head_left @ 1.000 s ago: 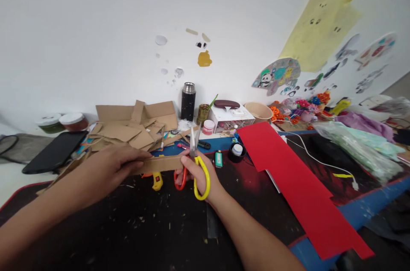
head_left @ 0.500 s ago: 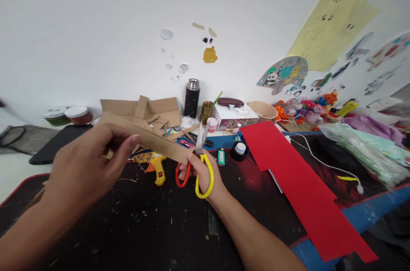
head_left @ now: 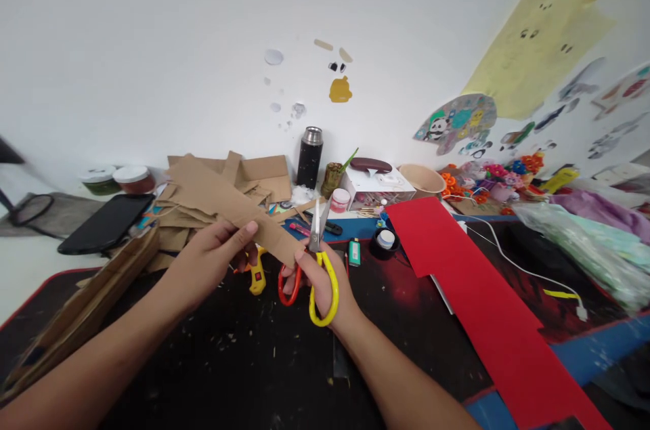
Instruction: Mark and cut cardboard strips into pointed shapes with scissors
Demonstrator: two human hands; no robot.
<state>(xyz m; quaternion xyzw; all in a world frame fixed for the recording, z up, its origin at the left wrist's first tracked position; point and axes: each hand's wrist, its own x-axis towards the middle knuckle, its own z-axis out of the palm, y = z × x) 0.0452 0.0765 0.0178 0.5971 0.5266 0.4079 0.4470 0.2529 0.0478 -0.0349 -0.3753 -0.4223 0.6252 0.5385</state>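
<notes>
A long brown cardboard strip (head_left: 238,203) slants across the middle, between both hands. My left hand (head_left: 213,257) pinches its lower edge between thumb and fingers. The strip's near right end is held under the thumb of my right hand (head_left: 325,281). That same hand also holds scissors (head_left: 315,240) with one red and one yellow handle, blades pointing up and slightly apart, clear of the strip. Partly hidden behind my left hand, a yellow glue gun (head_left: 257,274) lies on the black mat (head_left: 244,376).
Cardboard scraps (head_left: 177,210) and a black phone (head_left: 106,223) lie at the left. A black flask (head_left: 309,158), a white box (head_left: 378,183) and a green lighter (head_left: 354,252) stand or lie ahead. Red sheet (head_left: 487,308) covers the right side; long folded cardboard (head_left: 86,308) rests at the left.
My left hand has moved right along the strip, toward my right hand, and the strip now shows its flat face more. The view has shifted slightly left.
</notes>
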